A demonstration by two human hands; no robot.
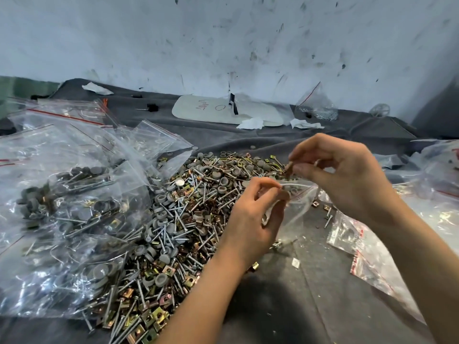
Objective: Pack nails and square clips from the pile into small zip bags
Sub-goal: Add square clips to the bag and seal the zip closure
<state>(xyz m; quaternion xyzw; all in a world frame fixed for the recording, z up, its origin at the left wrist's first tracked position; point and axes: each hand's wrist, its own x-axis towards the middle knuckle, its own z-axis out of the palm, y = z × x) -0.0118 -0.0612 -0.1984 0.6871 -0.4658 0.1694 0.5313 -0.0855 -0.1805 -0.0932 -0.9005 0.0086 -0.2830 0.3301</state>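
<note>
The left hand point(250, 219) pinches the mouth of a small clear zip bag point(299, 211) and holds it open. Just above that opening, the right hand point(347, 175) pinches a brass-coloured square clip point(288, 168). The pile of nails and clips point(178, 219) spreads left of both hands, filled bags point(62, 207) lie farther left, all on the grey-covered tabletop point(310, 294)

glossy clear plastic zip bags point(74, 184), shiny metal nails point(173, 219) — brassy clips point(159, 314), matt grey cloth point(310, 294)
</note>
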